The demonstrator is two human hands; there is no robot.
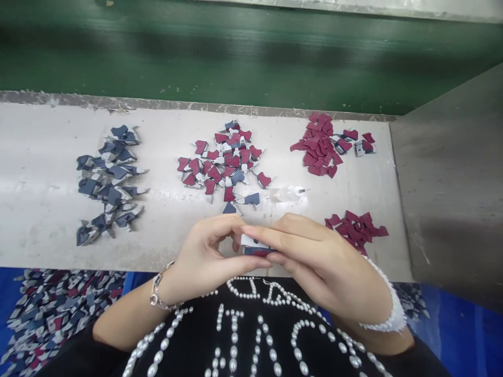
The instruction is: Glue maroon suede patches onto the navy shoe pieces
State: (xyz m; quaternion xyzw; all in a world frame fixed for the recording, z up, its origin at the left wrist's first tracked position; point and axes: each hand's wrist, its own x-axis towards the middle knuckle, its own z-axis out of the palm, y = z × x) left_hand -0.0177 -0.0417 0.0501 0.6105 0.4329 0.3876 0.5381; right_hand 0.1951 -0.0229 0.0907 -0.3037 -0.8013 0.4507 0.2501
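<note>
Close to my body, my left hand (216,251) and my right hand (314,256) together pinch a small white and dark blue plastic piece (255,247). A strip of maroon shows along its lower edge. Fingers of both hands cover its ends. Just beyond them lies a clear bottle with a thin needle tip (288,193). A pile of white and blue pieces with maroon tops (231,157) spreads ahead of my hands. Loose flat maroon pieces (320,144) are heaped to the right, with a second maroon heap (359,230) near my right wrist.
Blue and grey pieces (112,183) form a column on the left of the white work surface (39,209). Below left, a blue bin (131,283) holds many mixed pieces. A green belt (251,57) runs along the back. A metal panel (451,183) stands at the right.
</note>
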